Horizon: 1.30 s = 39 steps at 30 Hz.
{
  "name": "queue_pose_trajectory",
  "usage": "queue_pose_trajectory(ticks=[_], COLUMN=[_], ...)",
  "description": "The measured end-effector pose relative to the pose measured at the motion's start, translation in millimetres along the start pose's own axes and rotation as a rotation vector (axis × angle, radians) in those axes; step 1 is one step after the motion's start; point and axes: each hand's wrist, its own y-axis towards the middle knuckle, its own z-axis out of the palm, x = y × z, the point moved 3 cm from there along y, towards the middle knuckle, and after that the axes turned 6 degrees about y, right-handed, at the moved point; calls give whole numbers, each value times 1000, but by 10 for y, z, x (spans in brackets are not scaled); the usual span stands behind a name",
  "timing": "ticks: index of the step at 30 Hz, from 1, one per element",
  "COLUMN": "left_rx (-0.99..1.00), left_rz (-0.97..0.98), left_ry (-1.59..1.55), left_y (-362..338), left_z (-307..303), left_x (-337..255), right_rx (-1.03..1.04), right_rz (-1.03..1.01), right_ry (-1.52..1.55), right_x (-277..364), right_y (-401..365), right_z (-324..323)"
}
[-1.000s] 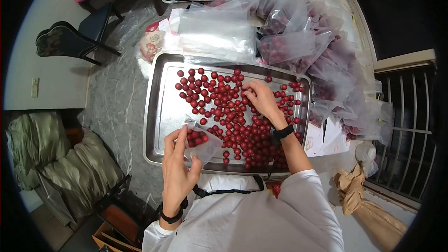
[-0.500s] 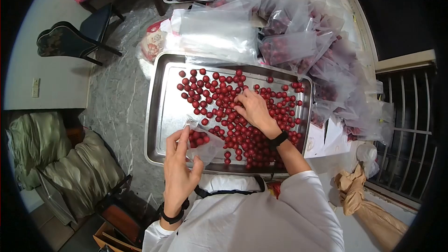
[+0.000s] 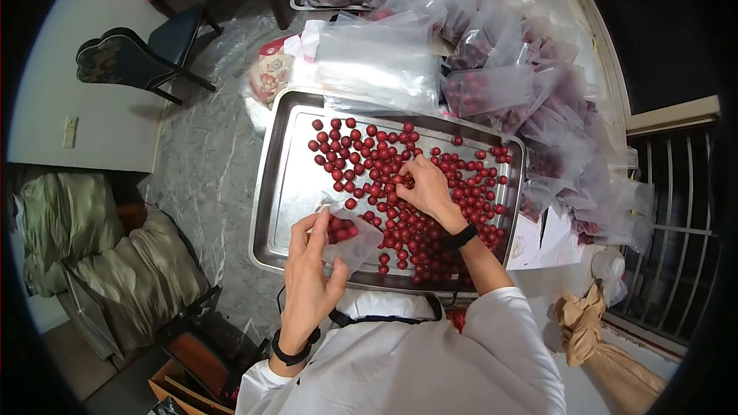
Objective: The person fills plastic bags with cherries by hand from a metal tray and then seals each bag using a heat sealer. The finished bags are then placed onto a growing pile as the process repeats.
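Small round red fruits (image 3: 367,164) lie scattered over a shallow metal tray (image 3: 281,207), most thickly toward its right and near side. My left hand (image 3: 311,269) grips the edge of a clear plastic bag (image 3: 358,249) over the tray's near left part. Several red fruits show inside that bag, which tilts toward the tray's middle. Among the loose fruits, my right hand (image 3: 427,189) has its thumb and fingers curled together around a red fruit (image 3: 398,180). The palm side of this hand is hidden.
Flat clear bags (image 3: 377,58) are stacked beyond the tray's far edge. Many filled bags (image 3: 492,91) crowd the far right. A chair (image 3: 173,38) stands at the far left, green cushions (image 3: 142,269) at the left, and brown paper (image 3: 580,315) at the right.
My right hand's fingers have drawn closer together among the fruits. The bag in my left hand has turned slightly. The whole view has shifted a little, moving the scene rightward.
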Motion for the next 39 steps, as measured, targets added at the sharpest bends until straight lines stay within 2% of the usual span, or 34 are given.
queue_pose_trajectory(ticks=[1,3,4,5,7,8,9,11,13,15,17,19,20,21,23,25,27,28,31,32,35,37,39], left_rx=[2,1,-17,-34,-38,-40,-41,-42,-20,2,-21,-15,-10,-5,-60,-77,-98,-102,-134,-95,-46,-15,1], left_rz=[-1,-5,27,60,62,68,68,73,58,44,83,64,37,47,55,63,96,98,185,147,78,46,10], left_ry=[-4,-5,16,38,46,51,51,42,23,4,26,10,-3,-6,14,29,67,69,137,116,85,77,60], left_y=[-3,-14,-17,-22,-27,-28,-28,-23,-17,-23,-22,-17,-18,-19,-27,-37,-36,-29,-30,-24,-23,-9,-3], left_z=[-2,-1,8,11,13,18,23,34,31,39,54,47,47,57,57,35,19,12,-30,-56,-157,-199,-284], left_x=[0,20,39,51,63,60,55,41,8,4,2,-26,-28,-28,-12,-1,53,101,136,115,101,143,152], right_rx=[0,64,207,211,321,363,363,472,547,728,761,522,437,428,484,454,568,448,449,450,457,242,103], right_rz=[-2,158,315,314,285,268,267,343,271,276,142,-348,-368,-364,-383,-419,-396,-444,-493,-502,-405,-458,-387], right_ry=[0,355,474,476,1046,1180,1179,1482,1477,1291,1099,733,599,593,178,148,-26,44,42,44,306,530,522], right_x=[11,-11,118,178,322,451,584,873,1065,1298,1600,1756,1805,1846,1897,1941,2017,1947,1919,1937,1962,1988,1786], right_y=[3,-10,-31,-52,-123,-169,-207,-274,-305,-342,-327,-364,-378,-371,-346,-264,-180,-209,-217,-212,-112,-9,136], right_z=[-30,-88,-235,-309,-385,-494,-603,-746,-826,-851,-816,-775,-665,-590,-405,-249,-211,-95,8,-22,-335,-670,-656])
